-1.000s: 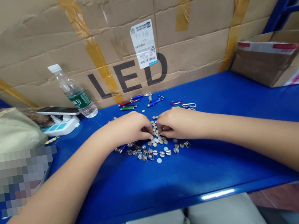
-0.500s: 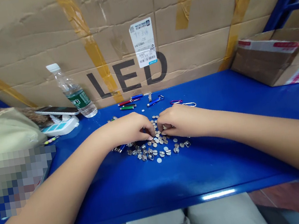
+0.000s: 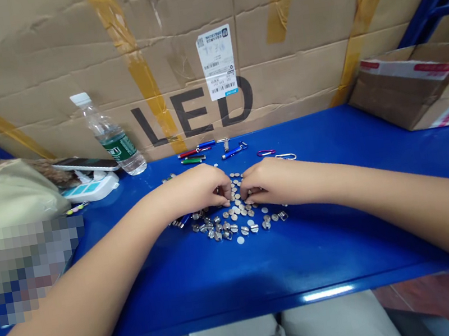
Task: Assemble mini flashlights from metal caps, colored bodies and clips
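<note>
In the head view, you are keeping your left hand (image 3: pixel 192 191) and right hand (image 3: pixel 278 181) curled over the top of the pile of button cells (image 3: pixel 237 220), with little shift between moments. You cannot tell whether either hand is pinching a cell. The pile is lying on the blue shelf (image 3: pixel 307 260), and the carton (image 3: pixel 299 79) behind is showing black "LED" lettering (image 3: pixel 194 113).

Bright, even light is falling on your view, glinting off the metal discs (image 3: pixel 236 217) and streaking glare along the blue table (image 3: pixel 327 293), while your wide lens is bowing the cardboard carton (image 3: pixel 187 37) and a pixelated patch (image 3: pixel 40 271) is blurring the left.
</note>
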`<state>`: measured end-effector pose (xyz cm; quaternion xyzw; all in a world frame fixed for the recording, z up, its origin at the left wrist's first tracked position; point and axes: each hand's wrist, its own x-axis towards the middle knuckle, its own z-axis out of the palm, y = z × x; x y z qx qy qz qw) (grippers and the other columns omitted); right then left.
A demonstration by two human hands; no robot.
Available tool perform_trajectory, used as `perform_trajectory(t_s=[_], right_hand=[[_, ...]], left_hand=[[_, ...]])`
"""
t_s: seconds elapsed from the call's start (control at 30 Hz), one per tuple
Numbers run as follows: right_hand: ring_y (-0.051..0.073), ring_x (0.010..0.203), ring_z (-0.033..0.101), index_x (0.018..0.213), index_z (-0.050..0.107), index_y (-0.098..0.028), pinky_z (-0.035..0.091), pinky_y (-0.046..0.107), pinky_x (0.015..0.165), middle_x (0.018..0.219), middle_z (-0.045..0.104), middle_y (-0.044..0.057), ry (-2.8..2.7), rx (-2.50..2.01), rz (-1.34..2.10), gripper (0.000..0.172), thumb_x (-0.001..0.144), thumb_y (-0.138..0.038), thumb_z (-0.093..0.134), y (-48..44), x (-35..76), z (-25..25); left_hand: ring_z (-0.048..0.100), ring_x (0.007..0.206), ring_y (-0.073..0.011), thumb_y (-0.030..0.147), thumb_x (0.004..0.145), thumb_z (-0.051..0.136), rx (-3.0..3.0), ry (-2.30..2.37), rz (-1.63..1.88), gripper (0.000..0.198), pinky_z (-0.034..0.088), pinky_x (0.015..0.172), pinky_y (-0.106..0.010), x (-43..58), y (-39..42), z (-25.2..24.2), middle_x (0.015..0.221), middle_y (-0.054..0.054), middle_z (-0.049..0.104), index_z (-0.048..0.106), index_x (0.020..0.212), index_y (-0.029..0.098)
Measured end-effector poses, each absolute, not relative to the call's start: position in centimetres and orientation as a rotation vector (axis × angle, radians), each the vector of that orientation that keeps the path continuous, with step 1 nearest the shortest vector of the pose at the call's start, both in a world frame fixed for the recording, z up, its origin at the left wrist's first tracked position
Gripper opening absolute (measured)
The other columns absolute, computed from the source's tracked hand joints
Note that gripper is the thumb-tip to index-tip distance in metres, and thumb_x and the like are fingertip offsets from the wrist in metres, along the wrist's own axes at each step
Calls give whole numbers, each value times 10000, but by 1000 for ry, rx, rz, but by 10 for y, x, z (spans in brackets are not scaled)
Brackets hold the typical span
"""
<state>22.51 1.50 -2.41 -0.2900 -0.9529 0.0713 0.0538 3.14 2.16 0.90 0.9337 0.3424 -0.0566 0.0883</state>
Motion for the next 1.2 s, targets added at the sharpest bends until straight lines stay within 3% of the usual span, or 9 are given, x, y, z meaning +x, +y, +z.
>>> perform_trajectory(t_s=[0.2, 0.47, 0.8, 1.03, 1.2], right_hand=[[140, 669, 567, 801, 676, -158, 368, 251, 611, 767, 668, 54, -2885, -917, 154, 156, 799, -160, 520, 15, 222, -30], [120, 597, 507, 736, 632, -160, 331, 242, 555, 713, 631, 29, -2825, -948, 154, 77, 749, -169, 557, 13, 220, -28], [133, 713, 575, 753, 663, -183, 370, 247, 639, 772, 662, 19, -2857, -816, 199, 119, 768, -109, 571, 14, 227, -23], [122, 630, 539, 755, 677, -196, 349, 256, 598, 724, 659, 7, -2931, -931, 318, 82, 776, -225, 603, 8, 236, -6], [120, 607, 517, 743, 673, -198, 320, 255, 559, 708, 654, 5, -2976, -953, 298, 89, 779, -204, 592, 8, 236, -8]], left_hand=[[595, 684, -125, 208, 777, 664, 2766, 953, -216, 71, 419, 677, -233, 31, 20, 13, 728, -3, 679, 707, 729, 178], [623, 807, -143, 237, 854, 553, 2864, 1074, 2, 170, 432, 732, -244, 17, 29, 18, 892, -16, 710, 709, 904, 190], [624, 877, -142, 241, 851, 576, 2864, 1032, -65, 176, 444, 791, -244, 12, 43, 5, 957, -12, 712, 703, 968, 208], [606, 848, -135, 235, 836, 597, 2858, 932, -126, 148, 439, 767, -231, 11, 46, 4, 890, -17, 695, 720, 914, 203], [598, 825, -133, 275, 828, 610, 2819, 971, -131, 144, 435, 751, -233, 7, 48, 2, 887, -13, 678, 711, 902, 203]])
